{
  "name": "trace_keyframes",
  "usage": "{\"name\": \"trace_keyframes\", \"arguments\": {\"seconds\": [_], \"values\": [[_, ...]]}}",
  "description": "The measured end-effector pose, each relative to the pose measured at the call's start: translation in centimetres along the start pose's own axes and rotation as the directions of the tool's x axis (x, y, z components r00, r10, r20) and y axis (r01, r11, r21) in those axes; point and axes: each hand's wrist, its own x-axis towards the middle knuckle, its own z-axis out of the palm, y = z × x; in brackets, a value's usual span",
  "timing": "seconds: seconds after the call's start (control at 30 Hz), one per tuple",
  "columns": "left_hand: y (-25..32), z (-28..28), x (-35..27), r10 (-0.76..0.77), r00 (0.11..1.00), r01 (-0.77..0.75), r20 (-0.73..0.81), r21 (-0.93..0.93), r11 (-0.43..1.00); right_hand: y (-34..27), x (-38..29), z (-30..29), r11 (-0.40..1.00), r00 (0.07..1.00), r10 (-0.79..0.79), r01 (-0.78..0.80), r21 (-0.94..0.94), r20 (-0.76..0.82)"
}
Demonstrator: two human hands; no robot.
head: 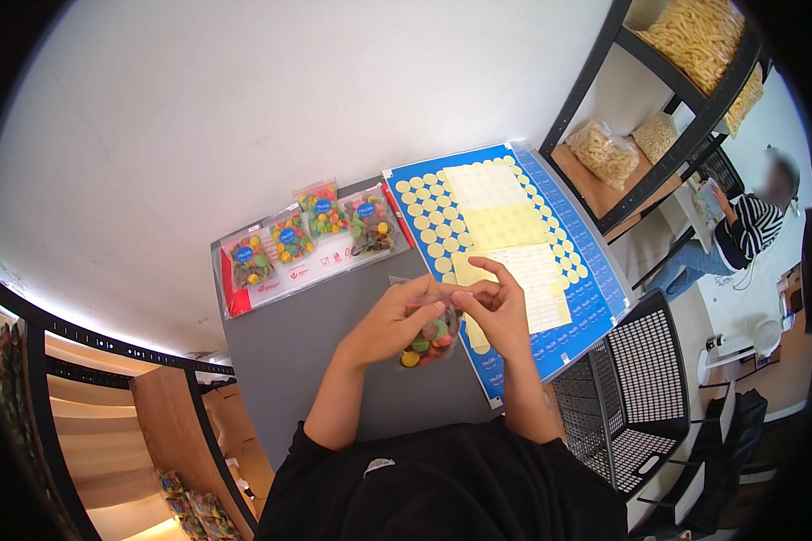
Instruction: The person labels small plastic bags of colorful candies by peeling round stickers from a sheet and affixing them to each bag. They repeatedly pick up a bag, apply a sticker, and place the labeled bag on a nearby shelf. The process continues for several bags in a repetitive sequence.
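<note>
Both my hands are on a small clear zip bag of colourful candy (425,346), held over the grey table (298,345). My left hand (406,311) grips its upper edge from the left, thumb on the front. At the bag's right top corner, my right hand (494,304) pinches the edge between thumb and index finger. Part of the bag is hidden behind my fingers. Right of it lies a blue sticker sheet (440,159) with yellow round spots, partly covered by yellowish paper sheets (507,226). Several filled candy bags (287,242) with blue round labels rest on a red-and-white plastic packet (304,274).
A white wall (277,88) borders the table's far side. Black-framed shelves (575,101) with bagged snacks (603,154) stand right. Black perforated crates (639,392) stand beside the table's right edge. Another shelf (162,419) is at left. A seated person (744,230) holds a packet farther right.
</note>
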Motion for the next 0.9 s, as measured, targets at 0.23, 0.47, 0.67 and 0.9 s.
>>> {"name": "trace_keyframes", "arguments": {"seconds": [0.23, 0.47, 0.67, 0.9], "values": [[-3.8, -2.9, -0.7, -0.123, 0.99, 0.136, -0.066, 0.281, 0.95, 4.1, -2.6, -2.7, 0.986, 0.983, 0.166, -0.165, -0.024, 0.082], [-5.6, -5.0, -1.0, -0.305, 0.837, 0.53, -0.454, 0.535, 0.658, 7.0, -3.3, -3.2, 0.941, 0.995, 0.097, -0.091, -0.326, 0.003], [-7.1, -3.7, 0.1, -0.333, 0.842, 0.531, -0.425, 0.541, 0.652, 6.2, -2.6, -2.4, 0.868, 0.994, 0.087, -0.043, -0.495, 0.065], [-7.0, -4.5, -0.4, -0.336, 0.849, 0.52, -0.407, 0.537, 0.664, 6.9, -2.5, -5.0, 0.47, 0.949, -0.292, 0.034, -0.882, -0.119]]}}
